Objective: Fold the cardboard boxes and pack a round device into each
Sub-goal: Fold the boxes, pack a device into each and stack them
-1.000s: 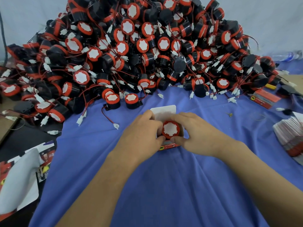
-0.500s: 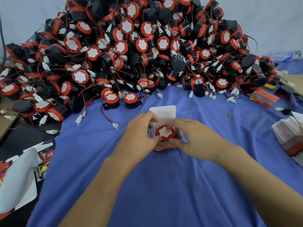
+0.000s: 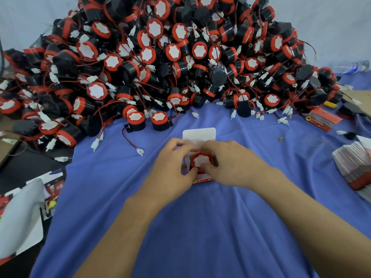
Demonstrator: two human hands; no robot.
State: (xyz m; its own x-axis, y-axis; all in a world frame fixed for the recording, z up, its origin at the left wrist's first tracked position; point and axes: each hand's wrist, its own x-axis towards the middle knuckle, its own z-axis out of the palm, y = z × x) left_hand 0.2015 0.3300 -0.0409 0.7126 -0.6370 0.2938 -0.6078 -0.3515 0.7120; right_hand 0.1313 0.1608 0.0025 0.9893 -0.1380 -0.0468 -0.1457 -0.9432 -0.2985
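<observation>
White sheeting (image 3: 20, 217) lies curled at the far left edge, over printed red-and-black card on a dark surface. Up and to the right, a pile of round devices (image 3: 160, 57) rises against a pale backdrop and spans most of the width. They are black drums with red rims and white faces, tangled in thin red wires that end in white plugs. Two drums stand face up, side by side, at the pile's near edge. Just in front of them a loose white plug (image 3: 140, 151) on a red wire lies on the blue cloth (image 3: 200, 227).

Near the middle of the cloth the left hand (image 3: 172, 169) holds the left side of the cardboard box (image 3: 199, 134). Its fingers are curled over the far left corner and its thumb pinches the near left wall. The box stands open, with its white lid flap laid back away from the person and its red front face toward them. The round device (image 3: 201, 161) sits in the box's mouth, white face up, between the two hands; how deep it sits cannot be told. The right hand (image 3: 230, 163) grips it, fingers curled over its far side and thumb on its near rim.

Further right a small brass-coloured piece (image 3: 280, 138) lies alone on the cloth. A flat red carton (image 3: 323, 118) rests at the pile's right foot, with a yellow item (image 3: 330, 104) just behind it. A fanned stack of flat cardboard boxes (image 3: 353, 165) sits at the right edge, and a clear bottle (image 3: 353, 66) lies well behind it.
</observation>
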